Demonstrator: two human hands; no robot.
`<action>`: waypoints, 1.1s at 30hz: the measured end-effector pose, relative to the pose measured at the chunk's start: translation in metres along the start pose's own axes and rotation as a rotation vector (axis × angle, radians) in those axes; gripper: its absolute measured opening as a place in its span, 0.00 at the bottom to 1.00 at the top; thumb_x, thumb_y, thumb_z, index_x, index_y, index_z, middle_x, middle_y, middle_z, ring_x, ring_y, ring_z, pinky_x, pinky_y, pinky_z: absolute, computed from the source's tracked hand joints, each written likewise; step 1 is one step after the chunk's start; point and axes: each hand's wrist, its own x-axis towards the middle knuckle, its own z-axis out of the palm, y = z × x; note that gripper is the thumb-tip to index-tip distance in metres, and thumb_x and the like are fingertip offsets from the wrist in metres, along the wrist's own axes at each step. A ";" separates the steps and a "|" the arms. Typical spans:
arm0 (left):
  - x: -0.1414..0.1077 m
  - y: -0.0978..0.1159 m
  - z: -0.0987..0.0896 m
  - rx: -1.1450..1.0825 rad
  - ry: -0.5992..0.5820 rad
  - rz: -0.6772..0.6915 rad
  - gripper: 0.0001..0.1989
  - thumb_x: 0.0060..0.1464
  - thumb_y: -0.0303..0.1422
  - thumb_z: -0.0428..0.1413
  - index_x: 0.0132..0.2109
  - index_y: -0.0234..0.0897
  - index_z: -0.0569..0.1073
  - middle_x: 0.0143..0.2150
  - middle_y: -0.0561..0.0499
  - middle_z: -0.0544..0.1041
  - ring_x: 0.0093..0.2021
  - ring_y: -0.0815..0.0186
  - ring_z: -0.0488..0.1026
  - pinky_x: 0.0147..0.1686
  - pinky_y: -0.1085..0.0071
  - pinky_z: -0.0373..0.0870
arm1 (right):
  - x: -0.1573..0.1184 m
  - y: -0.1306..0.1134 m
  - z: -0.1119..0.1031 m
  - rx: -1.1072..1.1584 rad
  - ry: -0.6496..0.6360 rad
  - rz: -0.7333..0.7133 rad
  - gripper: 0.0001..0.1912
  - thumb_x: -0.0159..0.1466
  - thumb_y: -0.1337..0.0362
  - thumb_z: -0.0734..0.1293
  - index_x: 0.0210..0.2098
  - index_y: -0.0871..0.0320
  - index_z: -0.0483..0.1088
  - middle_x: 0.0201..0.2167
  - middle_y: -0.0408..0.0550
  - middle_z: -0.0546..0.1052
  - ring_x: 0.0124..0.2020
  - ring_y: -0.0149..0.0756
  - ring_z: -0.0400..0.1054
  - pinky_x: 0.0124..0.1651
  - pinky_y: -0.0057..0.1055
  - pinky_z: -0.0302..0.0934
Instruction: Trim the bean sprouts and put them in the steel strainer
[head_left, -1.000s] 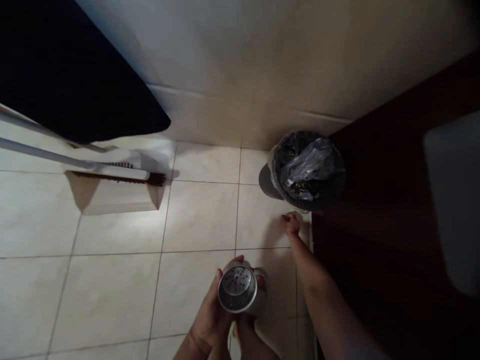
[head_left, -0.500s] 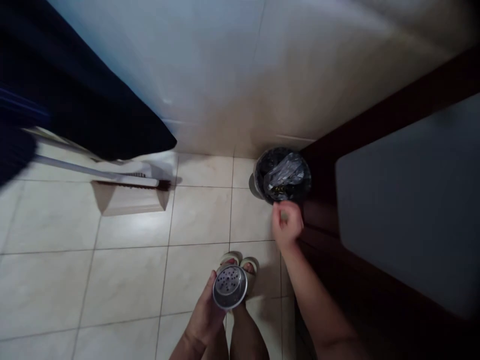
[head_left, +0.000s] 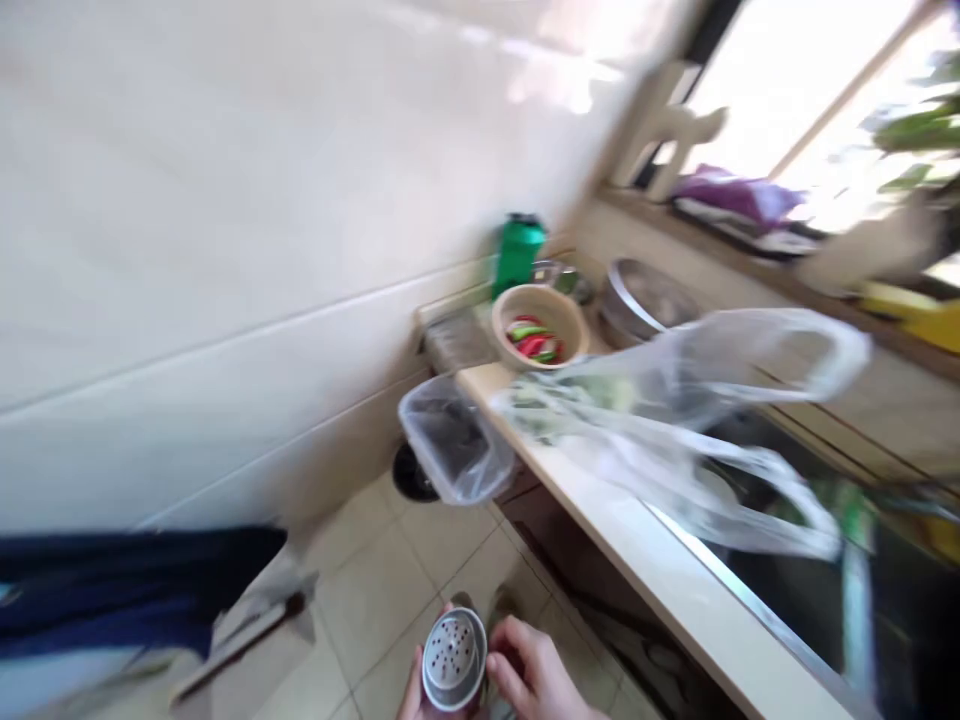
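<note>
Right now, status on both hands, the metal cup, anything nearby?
Left hand holding metal cup. Right hand beside its rim, contact unclear. Clear tub at counter edge, plastic bag on top.

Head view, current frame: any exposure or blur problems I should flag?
Head view: window blown out, with glare on the upper wall. Head view: sink area dark, detail poor. Head view: smearing, likely motion blur, on the plastic bag and green container; holes in the metal cup still readable.
</note>
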 end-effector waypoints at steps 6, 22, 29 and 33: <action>-0.014 -0.093 0.109 0.288 -0.333 -0.342 0.24 0.51 0.45 0.45 0.55 0.49 0.61 0.51 0.50 0.70 0.55 0.58 0.60 0.56 0.60 0.51 | -0.103 -0.030 -0.113 0.362 0.403 0.288 0.07 0.55 0.60 0.61 0.26 0.57 0.59 0.18 0.40 0.68 0.18 0.29 0.63 0.20 0.23 0.56; 0.036 -0.425 0.264 1.652 -0.474 0.054 0.19 0.43 0.36 0.57 0.45 0.37 0.70 0.26 0.52 0.71 0.26 0.67 0.66 0.30 0.74 0.60 | -0.391 0.197 -0.443 -0.131 1.401 0.728 0.04 0.48 0.63 0.59 0.20 0.57 0.59 0.14 0.42 0.68 0.18 0.33 0.62 0.24 0.27 0.51; 0.067 -0.436 0.240 1.877 -0.327 0.402 0.17 0.40 0.36 0.58 0.41 0.39 0.72 0.26 0.50 0.71 0.28 0.66 0.66 0.32 0.75 0.59 | -0.340 0.285 -0.483 -0.100 1.275 0.855 0.06 0.52 0.66 0.57 0.28 0.60 0.62 0.21 0.46 0.70 0.24 0.35 0.64 0.29 0.27 0.52; 0.075 -0.434 0.227 2.105 -0.412 0.577 0.16 0.43 0.38 0.55 0.41 0.37 0.70 0.26 0.50 0.71 0.27 0.66 0.67 0.32 0.74 0.63 | -0.317 0.323 -0.478 -0.010 1.127 0.974 0.04 0.50 0.70 0.59 0.27 0.60 0.63 0.22 0.45 0.71 0.25 0.33 0.65 0.28 0.24 0.53</action>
